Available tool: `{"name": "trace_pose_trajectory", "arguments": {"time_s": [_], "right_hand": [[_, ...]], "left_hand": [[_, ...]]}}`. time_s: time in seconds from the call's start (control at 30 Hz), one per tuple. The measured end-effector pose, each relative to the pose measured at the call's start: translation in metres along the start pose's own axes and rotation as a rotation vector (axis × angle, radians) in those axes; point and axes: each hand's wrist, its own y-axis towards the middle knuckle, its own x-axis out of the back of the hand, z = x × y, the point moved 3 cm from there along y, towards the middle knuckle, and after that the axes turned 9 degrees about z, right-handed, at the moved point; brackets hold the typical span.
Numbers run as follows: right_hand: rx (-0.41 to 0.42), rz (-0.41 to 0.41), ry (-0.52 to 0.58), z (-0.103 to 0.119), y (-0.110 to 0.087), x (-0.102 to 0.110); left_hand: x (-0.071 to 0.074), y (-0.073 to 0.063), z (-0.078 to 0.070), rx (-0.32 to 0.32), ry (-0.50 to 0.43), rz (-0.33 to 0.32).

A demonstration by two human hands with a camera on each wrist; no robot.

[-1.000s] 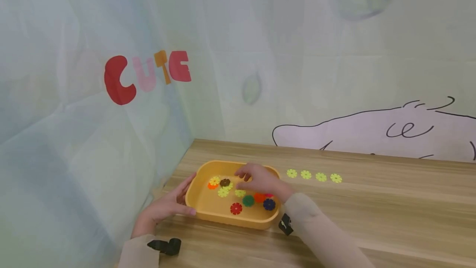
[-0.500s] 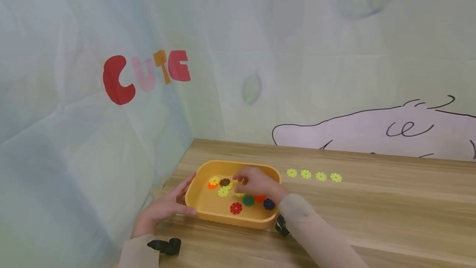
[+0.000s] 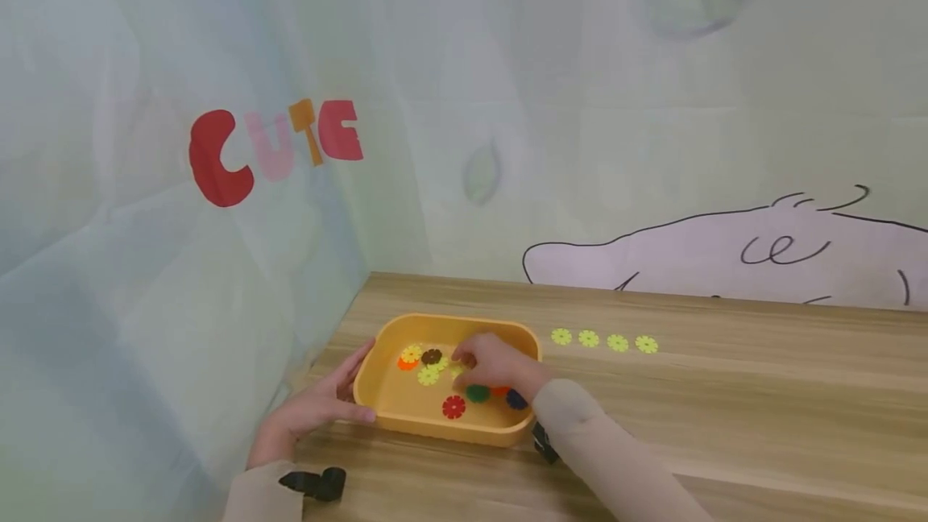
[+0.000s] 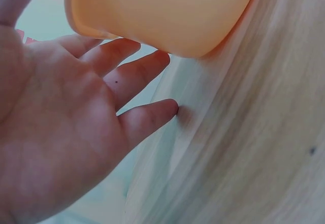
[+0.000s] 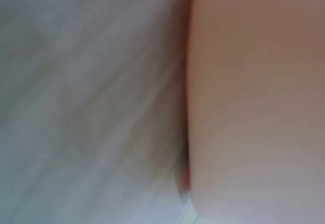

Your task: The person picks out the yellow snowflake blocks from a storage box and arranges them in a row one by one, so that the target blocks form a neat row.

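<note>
A yellow-orange plastic tray [image 3: 464,429] on the table holds several notched plastic discs. My left hand [image 3: 319,409] spans the tray's left corner, thumb at the front wall and fingers along the left side. The left wrist view shows those fingers nearly straight against the outer wall, the little finger apart from it. My right hand [image 3: 493,361] reaches over the right rim into the tray. Its thumb and fingers are spread, close to a yellow-green disc. Also in the tray are a red disc [image 3: 453,407], a brown disc [image 3: 432,357], a green disc [image 3: 477,394] and a blue disc [image 3: 516,399].
Several yellow-green discs stand in a row on the wooden table [image 3: 725,409], right of the tray, with the rightmost disc [image 3: 647,344] farthest out. Printed cloth [image 3: 580,143] hangs behind the table and on the left. The right wrist view is blurred, mostly tray wall.
The right hand has moved slightly lower and deeper into the tray, covering more of the discs there. The left hand keeps its place at the tray. The head view has shifted a little.
</note>
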Motion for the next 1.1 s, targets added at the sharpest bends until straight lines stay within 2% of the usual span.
{"name": "trace_pose_trajectory", "arguments": {"time_s": [0.37, 1.1], "right_hand": [[-0.03, 0.02, -0.082, 0.0, 0.0017, -0.0021], [-0.033, 0.025, -0.117, 0.0037, -0.0009, -0.0007]], "left_hand": [[-0.0002, -0.002, -0.0018, 0.017, 0.03, -0.004], [0.0004, 0.0004, 0.0006, 0.003, 0.011, 0.007]]}}
